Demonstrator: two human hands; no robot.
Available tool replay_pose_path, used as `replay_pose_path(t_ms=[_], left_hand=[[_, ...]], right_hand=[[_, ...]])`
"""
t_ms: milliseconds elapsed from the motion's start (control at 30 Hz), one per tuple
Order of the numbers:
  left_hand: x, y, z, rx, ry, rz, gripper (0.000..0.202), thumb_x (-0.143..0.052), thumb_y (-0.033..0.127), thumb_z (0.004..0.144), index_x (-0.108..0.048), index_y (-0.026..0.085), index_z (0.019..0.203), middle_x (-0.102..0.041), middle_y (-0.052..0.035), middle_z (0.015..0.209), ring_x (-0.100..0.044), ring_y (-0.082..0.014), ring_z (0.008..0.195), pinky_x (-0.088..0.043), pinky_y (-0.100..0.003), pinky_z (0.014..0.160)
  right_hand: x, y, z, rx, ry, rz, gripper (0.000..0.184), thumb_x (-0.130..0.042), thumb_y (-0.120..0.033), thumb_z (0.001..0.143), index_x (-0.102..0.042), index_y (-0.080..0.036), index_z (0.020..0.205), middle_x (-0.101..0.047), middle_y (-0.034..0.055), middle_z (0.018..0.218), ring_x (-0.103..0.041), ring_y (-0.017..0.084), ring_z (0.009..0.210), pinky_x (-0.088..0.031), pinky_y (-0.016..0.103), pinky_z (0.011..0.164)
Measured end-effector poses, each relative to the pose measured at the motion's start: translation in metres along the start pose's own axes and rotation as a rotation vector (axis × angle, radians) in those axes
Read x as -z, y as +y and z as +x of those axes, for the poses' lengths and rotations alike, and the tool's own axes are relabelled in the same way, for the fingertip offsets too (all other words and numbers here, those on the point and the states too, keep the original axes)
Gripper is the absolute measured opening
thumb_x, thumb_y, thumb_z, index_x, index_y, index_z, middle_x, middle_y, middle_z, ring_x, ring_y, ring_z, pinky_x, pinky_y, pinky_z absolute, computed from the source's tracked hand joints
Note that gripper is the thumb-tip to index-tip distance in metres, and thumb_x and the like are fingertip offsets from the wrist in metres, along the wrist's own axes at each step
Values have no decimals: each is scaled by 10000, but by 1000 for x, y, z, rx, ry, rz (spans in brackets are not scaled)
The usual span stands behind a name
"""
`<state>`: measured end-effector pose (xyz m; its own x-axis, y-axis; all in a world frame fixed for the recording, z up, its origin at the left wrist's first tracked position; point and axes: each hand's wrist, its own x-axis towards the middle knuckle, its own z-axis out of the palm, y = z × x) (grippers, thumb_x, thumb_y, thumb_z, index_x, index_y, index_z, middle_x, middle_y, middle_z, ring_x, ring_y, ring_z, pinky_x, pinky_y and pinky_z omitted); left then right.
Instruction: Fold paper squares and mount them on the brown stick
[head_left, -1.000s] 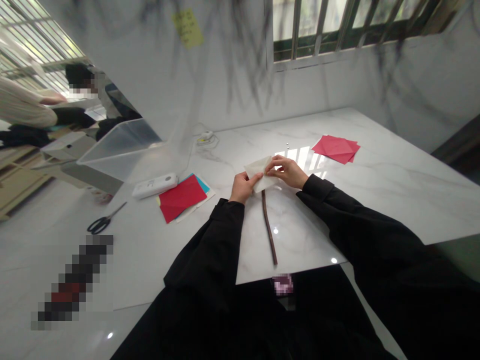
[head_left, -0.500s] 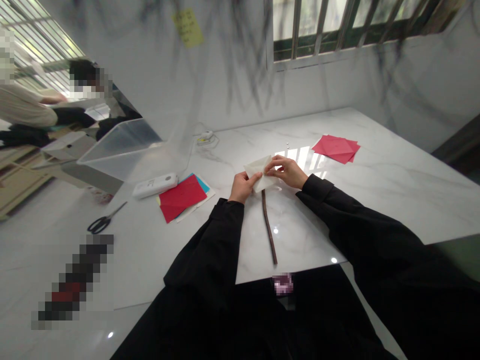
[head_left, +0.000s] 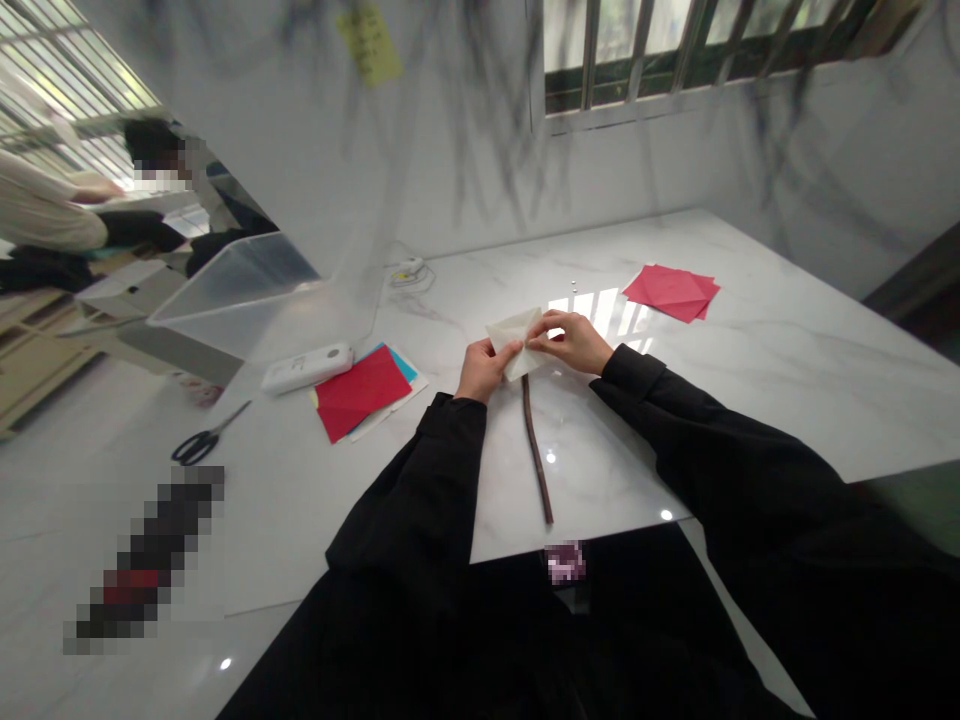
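A folded cream paper (head_left: 514, 333) is held just above the white marble table (head_left: 750, 360) between both my hands. My left hand (head_left: 484, 370) pinches its lower left edge with thumb and fingers closed. My right hand (head_left: 574, 342) pinches its right side, fingers curled. A thin dark brown stick (head_left: 537, 450) lies on the table below the paper, running toward me. Both my arms wear black sleeves.
A stack of red, blue and white paper sheets (head_left: 360, 392) lies left of my hands, beside a white device (head_left: 307, 368), scissors (head_left: 204, 440) and a clear plastic bin (head_left: 255, 295). More red sheets (head_left: 671, 292) lie at the far right. A person (head_left: 67, 210) sits at the far left.
My hands and the paper stay almost where they were; the view has tipped slightly. My left thumb has shifted a little up along the paper's edge.
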<state>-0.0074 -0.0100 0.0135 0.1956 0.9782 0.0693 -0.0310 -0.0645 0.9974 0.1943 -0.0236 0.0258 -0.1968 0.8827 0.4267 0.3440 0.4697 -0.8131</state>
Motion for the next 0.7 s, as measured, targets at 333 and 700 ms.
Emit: replay_pose_path(t_ms=[333, 700], left_hand=[[0, 2, 0, -34, 6, 15, 595, -921, 562, 595, -813, 89, 939, -799, -109, 885, -690, -213, 772, -522, -290, 710], [-2, 0, 0, -37, 31, 16, 617, -935, 560, 570, -811, 80, 937, -797, -110, 865, -693, -219, 757, -525, -297, 692]], right_hand=[[-7, -1, -1, -96, 25, -10, 315, -774, -485, 838, -779, -172, 864, -756, 59, 824, -652, 198, 786, -515, 307, 723], [-11, -4, -2, -99, 83, -49, 278, -790, -457, 822, -772, -180, 829, -716, 51, 745, -626, 202, 745, -485, 299, 654]])
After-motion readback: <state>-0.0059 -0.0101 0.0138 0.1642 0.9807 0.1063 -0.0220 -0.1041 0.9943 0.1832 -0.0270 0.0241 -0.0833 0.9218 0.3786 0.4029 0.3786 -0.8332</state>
